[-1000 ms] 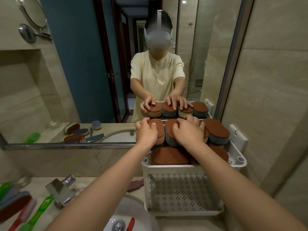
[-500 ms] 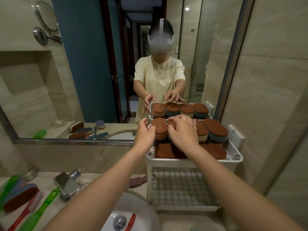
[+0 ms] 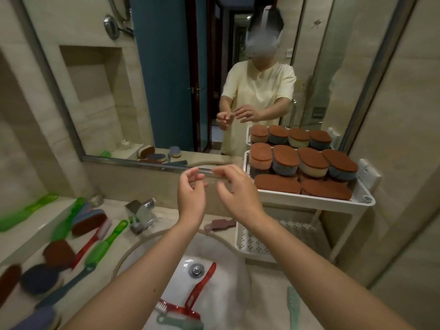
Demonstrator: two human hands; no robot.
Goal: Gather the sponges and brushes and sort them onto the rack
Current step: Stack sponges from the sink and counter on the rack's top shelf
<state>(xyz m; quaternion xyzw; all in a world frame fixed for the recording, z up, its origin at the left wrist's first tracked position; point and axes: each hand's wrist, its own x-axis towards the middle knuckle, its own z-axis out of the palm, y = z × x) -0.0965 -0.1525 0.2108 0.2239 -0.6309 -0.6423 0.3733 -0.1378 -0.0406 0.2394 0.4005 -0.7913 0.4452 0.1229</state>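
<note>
The brown-topped sponges [image 3: 302,163] sit packed on the top tier of the white rack [image 3: 364,201] at the right end of the counter [image 3: 266,294]. Our left grip [image 3: 191,194] and right grip [image 3: 238,189] hover just left of the rack, fingers loosely curled, holding nothing. A loose sponge [image 3: 58,253] and a green brush [image 3: 104,244] lie by the counter's left edge. A red brush [image 3: 201,285] lies in the sink [image 3: 226,253].

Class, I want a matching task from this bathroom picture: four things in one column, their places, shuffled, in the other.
1 mauve brush
2 brown-topped sponges
3 bright green brush
4 right hand

a on the top shelf of the rack
b raised in the air, holding nothing
c on the counter, left of the sink
d behind the sink, beside the rack

Pairs: 1-d, 2-a, 3-c, 4-b
</note>
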